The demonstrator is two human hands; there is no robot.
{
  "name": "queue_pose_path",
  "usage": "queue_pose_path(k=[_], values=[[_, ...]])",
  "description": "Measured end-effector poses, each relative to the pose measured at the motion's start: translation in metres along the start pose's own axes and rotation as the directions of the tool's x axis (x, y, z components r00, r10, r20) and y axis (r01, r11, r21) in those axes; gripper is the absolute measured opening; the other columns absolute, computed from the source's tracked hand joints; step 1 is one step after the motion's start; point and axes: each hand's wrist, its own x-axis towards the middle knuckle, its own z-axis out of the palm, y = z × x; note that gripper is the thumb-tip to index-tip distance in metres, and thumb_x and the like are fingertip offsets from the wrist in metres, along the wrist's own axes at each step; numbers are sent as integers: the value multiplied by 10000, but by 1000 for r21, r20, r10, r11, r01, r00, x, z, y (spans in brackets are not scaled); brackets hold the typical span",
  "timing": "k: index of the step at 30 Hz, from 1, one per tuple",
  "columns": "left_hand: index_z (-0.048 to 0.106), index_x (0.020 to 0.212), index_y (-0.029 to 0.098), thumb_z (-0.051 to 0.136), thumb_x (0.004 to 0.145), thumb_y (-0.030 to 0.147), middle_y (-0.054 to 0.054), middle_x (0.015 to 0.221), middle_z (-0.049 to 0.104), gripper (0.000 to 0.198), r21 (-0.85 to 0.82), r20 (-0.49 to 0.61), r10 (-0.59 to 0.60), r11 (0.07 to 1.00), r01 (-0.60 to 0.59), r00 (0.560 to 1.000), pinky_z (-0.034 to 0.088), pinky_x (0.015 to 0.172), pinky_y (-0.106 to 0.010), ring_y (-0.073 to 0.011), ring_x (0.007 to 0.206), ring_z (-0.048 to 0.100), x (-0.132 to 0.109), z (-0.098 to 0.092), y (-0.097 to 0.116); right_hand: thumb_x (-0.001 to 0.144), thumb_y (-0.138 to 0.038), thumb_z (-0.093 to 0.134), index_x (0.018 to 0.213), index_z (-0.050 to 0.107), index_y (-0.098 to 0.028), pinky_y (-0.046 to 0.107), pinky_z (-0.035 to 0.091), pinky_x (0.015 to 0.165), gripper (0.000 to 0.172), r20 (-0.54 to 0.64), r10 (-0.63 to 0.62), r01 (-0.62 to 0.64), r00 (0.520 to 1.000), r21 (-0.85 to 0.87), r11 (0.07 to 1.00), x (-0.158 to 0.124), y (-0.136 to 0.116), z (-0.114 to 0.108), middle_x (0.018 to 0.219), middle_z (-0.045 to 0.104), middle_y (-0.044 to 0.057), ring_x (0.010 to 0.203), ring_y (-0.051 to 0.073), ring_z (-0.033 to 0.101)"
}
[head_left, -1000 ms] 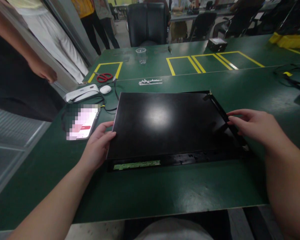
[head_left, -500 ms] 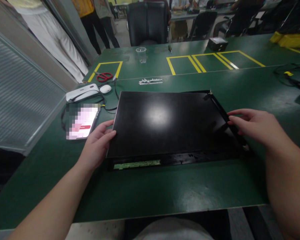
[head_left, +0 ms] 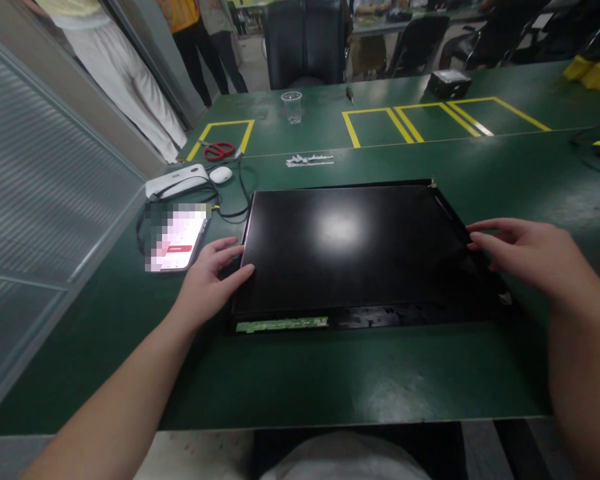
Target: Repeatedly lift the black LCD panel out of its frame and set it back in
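A black LCD panel (head_left: 340,260) lies face up in a shallow black frame (head_left: 450,217) on the green table. A narrow green circuit board (head_left: 283,325) shows along the near left edge of the frame. My left hand (head_left: 213,280) holds the panel's left edge, thumb on top and fingers at the side. On the opposite side, my right hand (head_left: 525,253) pinches the right rim of the frame between thumb and fingers. Its lower fingers are partly hidden.
Left of the panel lie a lit phone (head_left: 180,240), a white power strip (head_left: 177,181), a white mouse (head_left: 221,175) and red scissors (head_left: 219,151). Farther back are a plastic cup (head_left: 293,108), a white strip-like piece (head_left: 310,161) and a black box (head_left: 449,84). People stand beyond.
The panel's left side has come down and sits flatter within the frame, whose left and far edges show more. My left thumb reaches farther onto the panel. The view has shifted slightly left.
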Motion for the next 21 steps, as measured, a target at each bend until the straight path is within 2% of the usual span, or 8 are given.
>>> queue_pose_path(k=[4, 10, 17, 21], values=[[806, 1163, 222, 764, 805, 576, -156, 1473, 602, 505, 105, 27, 43, 993, -45, 999, 414, 1213, -578, -426, 1384, 561, 0, 1, 2, 783, -611, 617, 1101, 780, -263, 431, 544, 633, 499, -17, -42, 42, 999, -10, 999, 3, 6, 1, 775, 775, 41, 542, 231, 676], [798, 1182, 217, 727, 839, 574, -160, 1470, 591, 500, 158, 47, 55, 986, -61, 997, 403, 1223, -570, -422, 1404, 545, 0, 2, 2, 773, -664, 607, 1076, 773, -276, 444, 536, 624, 519, -32, -73, 73, 997, -2, 997, 6, 9, 2, 764, 784, 44, 527, 245, 679], [796, 1184, 209, 709, 849, 575, -163, 1458, 595, 504, 185, 51, 68, 980, -76, 996, 401, 1228, -569, -421, 1389, 559, 1, 4, -1, 769, -571, 632, 1107, 785, -279, 434, 546, 633, 472, -4, -5, 6, 1000, 13, 1000, 3, 3, 1, 814, 792, 41, 571, 240, 694], [795, 1174, 213, 714, 850, 567, -160, 1449, 599, 487, 181, 53, 74, 980, -82, 996, 395, 1232, -573, -421, 1389, 558, 1, 4, -1, 765, -611, 638, 1119, 784, -270, 422, 538, 592, 512, -14, -27, 27, 1000, 22, 999, 4, 4, 1, 791, 785, 46, 565, 242, 688]])
